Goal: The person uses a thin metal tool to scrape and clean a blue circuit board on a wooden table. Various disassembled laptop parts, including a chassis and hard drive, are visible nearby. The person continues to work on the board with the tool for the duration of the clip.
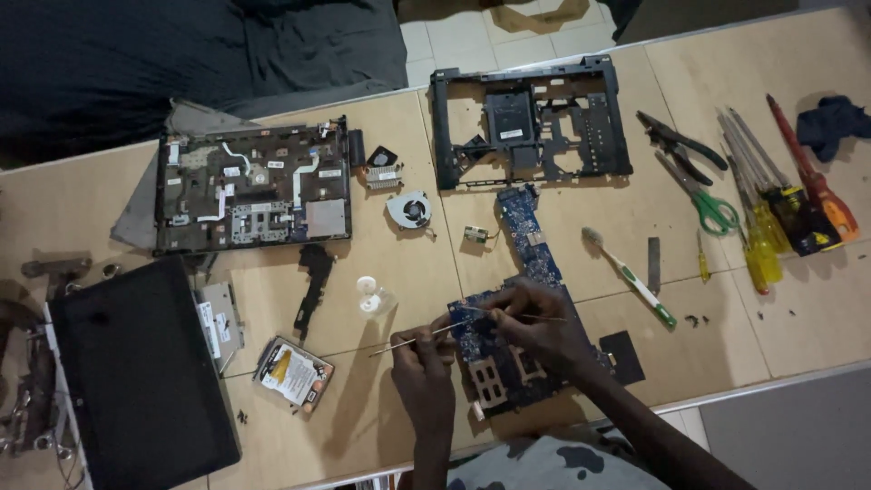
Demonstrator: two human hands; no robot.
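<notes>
A blue laptop motherboard [526,245] lies on the wooden table, its near end under my hands. My left hand [421,363] grips a thin metal tool [408,342] whose tip reaches the board's left edge. My right hand [537,319] rests on the board and pinches a second thin metal tool [535,317] that points right. Both hands are close together over the board's near half.
Far side: black laptop base frame [531,122], opened laptop chassis [252,186], fan [410,210], heatsink [382,170]. Right: toothbrush [631,275], pliers [680,143], green-handled scissors [703,200], several screwdrivers [771,213], a dark cloth [833,122]. Left: black laptop lid [141,372], hard drive [293,372].
</notes>
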